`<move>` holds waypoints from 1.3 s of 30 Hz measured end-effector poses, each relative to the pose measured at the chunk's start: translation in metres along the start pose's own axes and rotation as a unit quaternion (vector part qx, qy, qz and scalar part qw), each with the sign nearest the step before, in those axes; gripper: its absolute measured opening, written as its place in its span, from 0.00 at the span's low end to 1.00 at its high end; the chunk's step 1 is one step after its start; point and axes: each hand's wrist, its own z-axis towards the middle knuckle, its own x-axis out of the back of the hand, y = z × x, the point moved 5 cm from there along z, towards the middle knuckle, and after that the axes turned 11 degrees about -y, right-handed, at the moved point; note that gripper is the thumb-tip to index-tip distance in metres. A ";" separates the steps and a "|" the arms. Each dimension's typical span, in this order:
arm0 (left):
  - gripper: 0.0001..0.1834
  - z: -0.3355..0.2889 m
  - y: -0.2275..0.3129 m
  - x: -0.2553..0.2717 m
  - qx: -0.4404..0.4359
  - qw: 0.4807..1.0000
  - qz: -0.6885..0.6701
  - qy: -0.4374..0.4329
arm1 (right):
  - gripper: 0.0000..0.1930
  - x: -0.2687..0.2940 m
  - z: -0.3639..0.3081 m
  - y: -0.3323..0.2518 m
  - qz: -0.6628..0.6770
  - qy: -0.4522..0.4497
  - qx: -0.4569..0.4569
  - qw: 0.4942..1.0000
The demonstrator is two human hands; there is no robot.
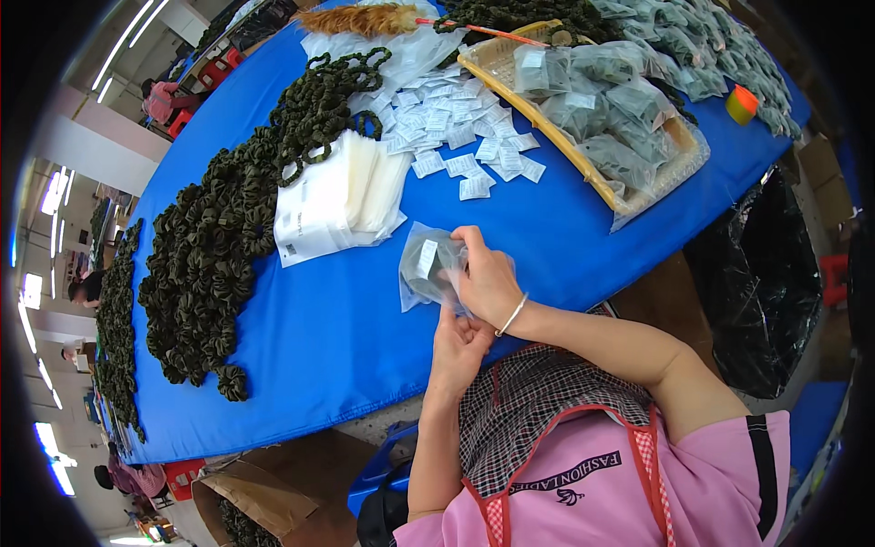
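Both hands pinch 1 clear bag [427, 266] beside the bag stack [337, 196]: right hand [488, 283] above, left hand [460, 342] should steady its lower edge.

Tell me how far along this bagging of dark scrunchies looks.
Done: a basket heaped with filled bags. In hand: the right hand and left hand hold a clear bag with a scrunchie and a small white packet inside. Left: a long pile of loose scrunchies, a stack of empty bags and scattered packets.

Blue-covered worktable [301, 328], white pillar [96, 150], ceiling strip lights [123, 41], cardboard boxes [283, 492] on floor.
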 end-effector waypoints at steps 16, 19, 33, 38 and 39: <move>0.34 -0.032 0.023 0.029 0.067 0.891 0.428 0.136 | 0.16 -0.009 -0.020 -0.015 -0.375 0.121 0.297 0.870; 0.23 -0.017 0.024 0.021 0.046 0.788 0.568 0.232 | 0.20 0.001 -0.031 -0.012 -0.389 0.141 0.248 0.876; 0.15 -0.018 -0.009 0.008 0.098 0.985 -0.126 0.064 | 0.05 0.004 -0.084 -0.012 -0.256 0.071 0.304 0.915; 0.15 -0.009 -0.016 -0.001 0.110 0.976 -0.168 0.080 | 0.04 -0.008 -0.077 0.008 -0.276 0.052 0.336 0.899; 0.15 -0.004 -0.016 -0.005 0.078 0.978 -0.181 0.061 | 0.04 -0.010 -0.076 0.011 -0.276 0.041 0.335 0.900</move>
